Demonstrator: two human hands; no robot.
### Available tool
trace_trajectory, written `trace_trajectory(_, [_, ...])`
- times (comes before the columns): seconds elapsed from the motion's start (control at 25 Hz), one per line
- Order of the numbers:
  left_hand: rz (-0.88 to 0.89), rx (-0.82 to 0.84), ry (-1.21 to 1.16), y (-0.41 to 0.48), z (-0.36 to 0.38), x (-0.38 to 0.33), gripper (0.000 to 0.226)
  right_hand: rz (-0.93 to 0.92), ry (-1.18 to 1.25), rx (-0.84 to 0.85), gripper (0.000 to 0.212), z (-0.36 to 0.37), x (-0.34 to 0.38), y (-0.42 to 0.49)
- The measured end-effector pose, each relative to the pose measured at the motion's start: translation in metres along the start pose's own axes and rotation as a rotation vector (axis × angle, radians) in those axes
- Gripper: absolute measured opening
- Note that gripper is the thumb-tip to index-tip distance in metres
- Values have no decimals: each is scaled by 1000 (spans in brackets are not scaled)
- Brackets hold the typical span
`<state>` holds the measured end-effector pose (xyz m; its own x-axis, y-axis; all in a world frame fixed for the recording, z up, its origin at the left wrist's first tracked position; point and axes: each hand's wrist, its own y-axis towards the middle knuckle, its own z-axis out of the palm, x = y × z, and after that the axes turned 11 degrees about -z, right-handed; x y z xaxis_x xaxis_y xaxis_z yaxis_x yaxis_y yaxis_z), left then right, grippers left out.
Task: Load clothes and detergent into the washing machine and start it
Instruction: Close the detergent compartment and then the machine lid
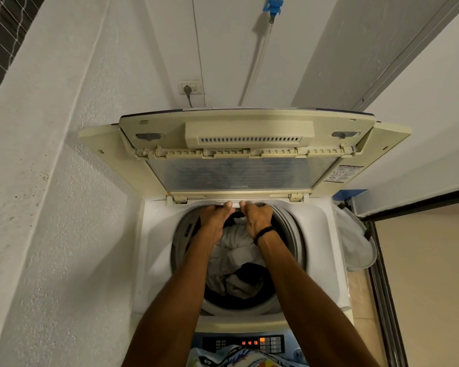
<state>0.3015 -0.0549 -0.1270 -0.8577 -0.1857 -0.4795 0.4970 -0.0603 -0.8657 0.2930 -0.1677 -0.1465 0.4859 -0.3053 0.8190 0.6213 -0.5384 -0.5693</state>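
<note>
Your left hand (214, 216) and right hand (258, 218) curl round the stiff-looking strip (235, 203) behind the drum (290, 230); pull it by its front lip. Clothes (233, 251) lie in the drum, soft and probably light.

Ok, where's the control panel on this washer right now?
In the head view the control panel is at the bottom centre, on the near edge of the washing machine, just below the drum opening and between the person's two forearms.

A wall socket (190, 87) sits well beyond your left hand (214, 218); a white bag (355, 242) lies right of your right hand (259, 217)
</note>
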Motion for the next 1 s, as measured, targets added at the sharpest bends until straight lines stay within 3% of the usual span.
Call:
trace_trajectory(0.2, [-83,-33,67,-16,4,3,44,26,-92,16,11,-9,9,-8])
trace_trajectory(0.28, [45,-148,239,-47,0,-4,34,-36,-299,63,8,-17,20,-26])
trace_trajectory(0.44, [679,-279,434,-152,-12,-35,8,-403,-646,361,17,-36,84,-93])
trace_trajectory(0.52, [979,-375,378,-208,-12,-62,20,-738,-721,447,20,-49,139,-144])
trace_trajectory(0.56, [1151,-440,333,-233,-9,-81,23,-948,-720,406,23,-54,169,-168])
trace_trajectory(0.64, [1422,-589,333,-271,0,-122,25,-1321,-642,144,27,-55,227,-197])
trace_trajectory(0.72, [1426,-695,559,-274,11,-160,37,-1438,-625,-19,36,-42,266,-184])
trace_trajectory(0.84, [1182,-782,1084,-237,18,-174,59,-1402,-1031,-77,59,-22,276,-142])
trace_trajectory(1.0, [1161,-848,1173,-219,16,-165,66,-1442,-1135,-147,65,-25,257,-136])
